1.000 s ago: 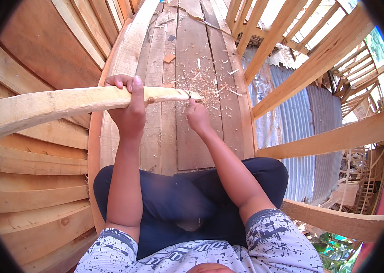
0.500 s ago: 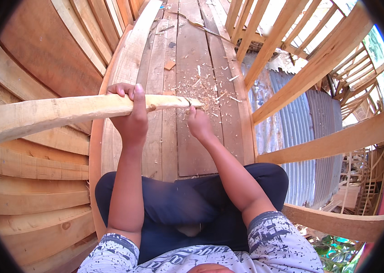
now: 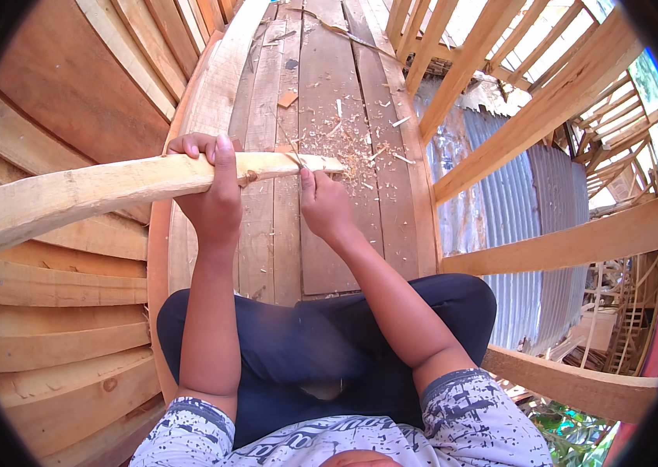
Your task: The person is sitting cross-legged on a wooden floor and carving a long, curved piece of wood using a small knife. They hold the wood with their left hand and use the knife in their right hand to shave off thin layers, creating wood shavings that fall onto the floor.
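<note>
A floor of long brown wooden planks [image 3: 332,265] runs up the middle of the frame. A wall of overlapping pale and brown boards [image 3: 60,300] fills the left; swinging sideways could knock against it. At right, a railing of pale wooden bars [image 3: 562,245] has wide gaps, where something dropped might slip through. The planks at upper centre offer more room for moving.

A long, curved, pale timber [image 3: 103,185] spans left to centre, its thick end meeting the frame's left edge; whether it touches the wall is unclear. Poor support there could let it twist. The left hand [image 3: 211,183] grips it left of centre. The right hand [image 3: 324,201], closed on a thin, blade-like tool [image 3: 295,156], sits by the tapered tip. Too much force, or catching the small brown knot [image 3: 249,177], could send the edge towards the left fingers.
</note>
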A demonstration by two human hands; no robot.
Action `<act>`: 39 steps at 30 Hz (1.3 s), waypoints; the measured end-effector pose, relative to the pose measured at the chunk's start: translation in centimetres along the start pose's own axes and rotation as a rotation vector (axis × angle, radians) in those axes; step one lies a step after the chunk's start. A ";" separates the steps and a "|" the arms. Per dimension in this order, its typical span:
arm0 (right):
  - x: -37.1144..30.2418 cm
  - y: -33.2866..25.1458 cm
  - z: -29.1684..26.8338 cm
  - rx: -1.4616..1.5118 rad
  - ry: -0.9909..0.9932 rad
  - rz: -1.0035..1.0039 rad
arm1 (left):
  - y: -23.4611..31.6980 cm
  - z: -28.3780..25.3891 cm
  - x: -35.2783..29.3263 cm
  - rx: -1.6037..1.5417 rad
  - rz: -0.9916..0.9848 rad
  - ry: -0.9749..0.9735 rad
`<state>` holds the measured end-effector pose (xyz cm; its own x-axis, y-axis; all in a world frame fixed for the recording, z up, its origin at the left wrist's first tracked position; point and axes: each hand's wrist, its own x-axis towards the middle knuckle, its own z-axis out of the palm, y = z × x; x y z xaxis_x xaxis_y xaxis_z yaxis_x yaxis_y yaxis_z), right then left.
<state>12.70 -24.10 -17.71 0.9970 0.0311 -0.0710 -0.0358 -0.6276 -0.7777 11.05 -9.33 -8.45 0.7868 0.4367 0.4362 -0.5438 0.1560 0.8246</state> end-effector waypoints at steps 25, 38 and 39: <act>2.4 4.3 0.9 0.020 0.039 0.142 | 0.1 0.5 0.4 0.007 0.022 -0.012; 3.1 12.3 2.1 -0.032 0.194 0.262 | 0.3 1.6 -0.1 -0.043 -0.029 -0.026; 3.7 12.9 1.2 -0.048 0.115 0.317 | 0.2 1.3 0.0 -0.039 -0.024 -0.020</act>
<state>15.87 -31.13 -28.77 0.9380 -0.2581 -0.2314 -0.3449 -0.6282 -0.6974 11.30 -10.43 -7.87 0.8053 0.4143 0.4241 -0.5353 0.2004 0.8206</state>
